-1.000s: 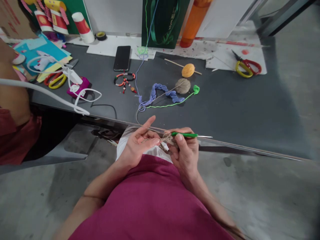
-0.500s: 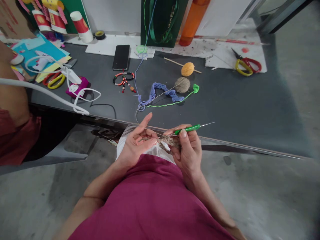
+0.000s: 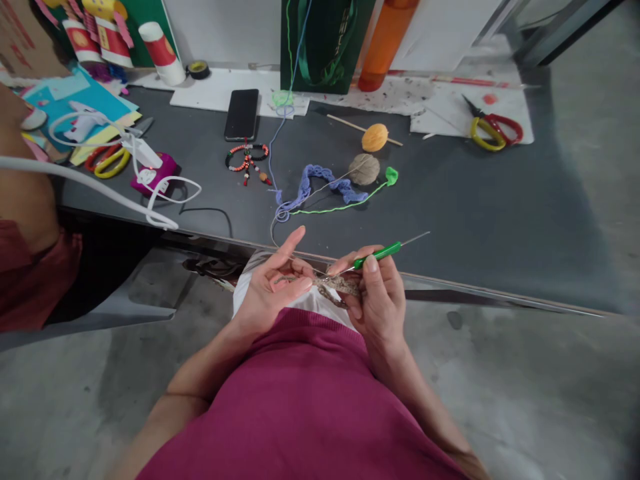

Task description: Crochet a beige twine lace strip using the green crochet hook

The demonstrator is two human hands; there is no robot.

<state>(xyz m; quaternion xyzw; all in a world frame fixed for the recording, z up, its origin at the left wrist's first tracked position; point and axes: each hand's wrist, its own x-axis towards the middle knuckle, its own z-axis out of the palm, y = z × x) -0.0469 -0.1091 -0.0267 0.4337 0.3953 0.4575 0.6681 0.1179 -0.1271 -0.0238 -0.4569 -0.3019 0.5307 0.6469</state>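
In front of my lap, my left hand pinches the left end of a small grey-brown crochet piece, its index finger raised with yarn running by it. My right hand grips a crochet hook by its green handle. The hook's lower metal end reaches the crochet piece near my left fingertips; its other thin metal end points up and right. Part of the piece lies behind my right fingers. From my left hand a strand leads to a grey-brown yarn ball on the table.
On the dark table lie a blue crocheted strip, a green yarn bit, an orange yarn ball, a beaded bracelet, a phone and scissors. A person's arm is at left.
My right hand has tilted the crochet hook more steeply, its far end rising slightly. My left hand and the crochet piece stay almost in place.
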